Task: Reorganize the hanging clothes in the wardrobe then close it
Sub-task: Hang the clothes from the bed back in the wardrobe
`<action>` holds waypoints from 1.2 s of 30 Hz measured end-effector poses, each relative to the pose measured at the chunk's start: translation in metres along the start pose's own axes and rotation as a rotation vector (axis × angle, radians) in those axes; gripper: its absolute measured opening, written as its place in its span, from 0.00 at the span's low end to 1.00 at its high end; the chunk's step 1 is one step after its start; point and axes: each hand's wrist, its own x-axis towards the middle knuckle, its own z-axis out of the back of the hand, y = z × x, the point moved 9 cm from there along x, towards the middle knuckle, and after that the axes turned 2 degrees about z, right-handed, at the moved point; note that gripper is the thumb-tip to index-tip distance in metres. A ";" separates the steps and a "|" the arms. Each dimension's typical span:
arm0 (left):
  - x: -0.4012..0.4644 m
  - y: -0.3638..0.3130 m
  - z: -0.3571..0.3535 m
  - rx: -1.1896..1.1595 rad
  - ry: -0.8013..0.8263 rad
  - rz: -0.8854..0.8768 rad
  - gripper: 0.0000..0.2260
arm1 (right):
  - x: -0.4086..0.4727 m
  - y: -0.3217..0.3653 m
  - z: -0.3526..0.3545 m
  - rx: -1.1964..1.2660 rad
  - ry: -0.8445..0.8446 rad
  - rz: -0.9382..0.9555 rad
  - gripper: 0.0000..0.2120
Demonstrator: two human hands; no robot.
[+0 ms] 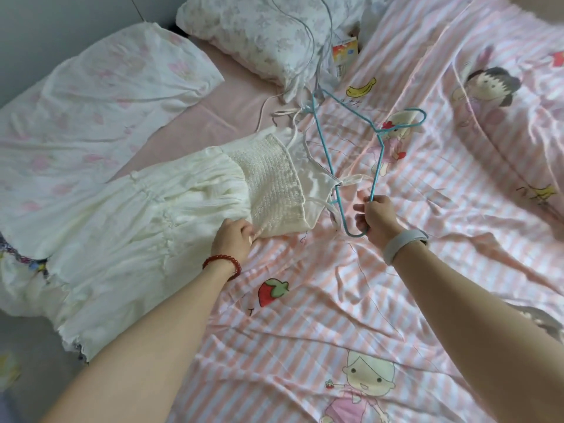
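Observation:
A white strappy dress (146,215) with a smocked bodice lies flat across the bed, skirt toward the left. A thin blue wire hanger (377,166) lies by the dress's top end, its hook pointing to the upper right, with the dress straps looped around its arms. My left hand (232,239) pinches the lower edge of the smocked bodice. My right hand (376,215) is closed on the near corner of the hanger. The wardrobe is out of view.
A pink-and-white striped cartoon quilt (366,300) covers the bed. Two pillows (262,35) lie at the head, with white cables (308,41) trailing over one. A small colourful packet (345,53) sits beside that pillow. Grey floor shows at the lower left.

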 end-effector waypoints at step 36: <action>0.030 -0.090 -0.018 0.040 0.135 -0.123 0.15 | -0.049 -0.034 0.039 -0.135 0.016 0.290 0.13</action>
